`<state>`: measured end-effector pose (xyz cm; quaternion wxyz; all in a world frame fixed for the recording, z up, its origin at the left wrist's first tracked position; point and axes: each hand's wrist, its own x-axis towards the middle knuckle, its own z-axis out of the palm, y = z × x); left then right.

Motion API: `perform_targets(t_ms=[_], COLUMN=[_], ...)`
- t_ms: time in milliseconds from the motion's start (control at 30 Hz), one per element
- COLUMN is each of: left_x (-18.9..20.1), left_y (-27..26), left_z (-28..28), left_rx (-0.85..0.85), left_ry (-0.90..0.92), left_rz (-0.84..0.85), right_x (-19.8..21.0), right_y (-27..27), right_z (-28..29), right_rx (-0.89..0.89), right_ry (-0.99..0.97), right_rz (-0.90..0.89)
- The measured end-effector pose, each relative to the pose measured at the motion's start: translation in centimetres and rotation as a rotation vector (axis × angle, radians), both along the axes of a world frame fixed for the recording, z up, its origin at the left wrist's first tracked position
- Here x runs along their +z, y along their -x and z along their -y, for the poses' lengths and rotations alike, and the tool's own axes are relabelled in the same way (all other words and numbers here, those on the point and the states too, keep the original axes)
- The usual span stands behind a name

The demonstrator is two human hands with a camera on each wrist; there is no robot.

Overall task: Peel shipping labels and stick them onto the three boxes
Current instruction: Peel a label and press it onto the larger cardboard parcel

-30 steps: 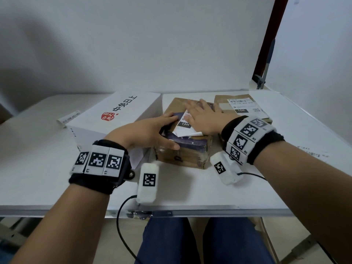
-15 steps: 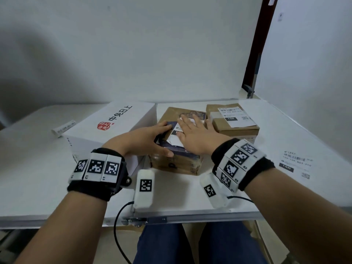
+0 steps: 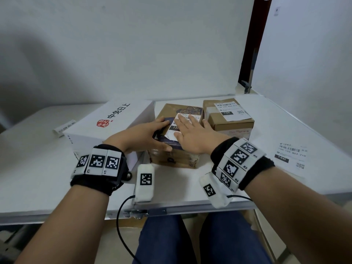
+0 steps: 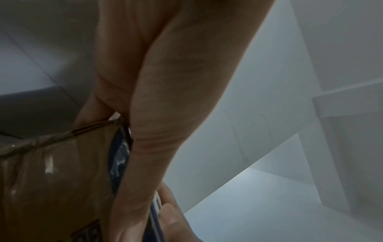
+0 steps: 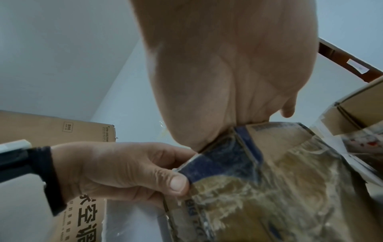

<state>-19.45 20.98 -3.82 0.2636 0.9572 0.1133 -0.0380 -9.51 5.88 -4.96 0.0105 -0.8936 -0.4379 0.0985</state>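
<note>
Left of both hands stands the white box (image 3: 108,121), closed. The left hand (image 3: 137,137) grips the middle brown box (image 3: 172,159) at its near-left corner, thumb on the front. The right hand (image 3: 192,136) lies flat, fingers straight, pressing the label (image 3: 174,128), whose long axis runs away from the person. Right of it sits the labelled brown box (image 3: 231,124), then a loose label sheet (image 3: 291,155).

Three boxes are counted: one large white carton (image 3: 106,122) and two brown cardboard boxes (image 3: 172,159) (image 3: 231,123). Four white printed shipping labels are seen (image 3: 230,109) (image 3: 176,128) (image 3: 291,155) (image 3: 64,127).
</note>
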Motion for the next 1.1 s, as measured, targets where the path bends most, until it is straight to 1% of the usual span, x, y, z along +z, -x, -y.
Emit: perform_targets(t_ms=[267,400,467,533,667,767,900,1000,1100], left_x=[0.0,-0.2,-0.4,-0.6,-0.8,-1.3,-1.8,-1.9,-2.3], left_y=[-0.9,-2.5,-3.3,-3.8,-3.4,-2.9,-2.8,-3.0,-3.3], left_z=[1.4,2.7,3.3,3.4,2.2,1.3,0.9,0.7,0.6], left_rx=[0.039,0.047,0.063,0.078,0.074,0.103,0.076,0.056,0.058], left_ry=[-0.001,-0.129,-0.21,-0.239,-0.092,-0.009,-0.034,-0.061,-0.066], left_rz=[0.039,0.098,0.116,0.126,0.132,0.178,0.218,0.226,0.243], right_x=[0.6,0.8,1.0,1.5,2.2,1.8,0.9,0.4,0.1], right_y=[-1.0,-2.4,-2.9,-3.3,-4.7,-6.4,-7.9,-8.0,-7.5], right_z=[1.0,1.9,2.2,2.1,0.7,-1.1,-2.5,-2.6,-2.8], right_rx=[-0.039,-0.06,-0.044,-0.021,-0.039,-0.067,-0.136,-0.16,-0.149], right_ry=[0.057,0.043,0.031,-0.015,-0.161,-0.165,-0.107,-0.024,-0.008], right_rz=[-0.027,-0.021,-0.01,-0.016,-0.021,-0.024,0.037,0.067,0.08])
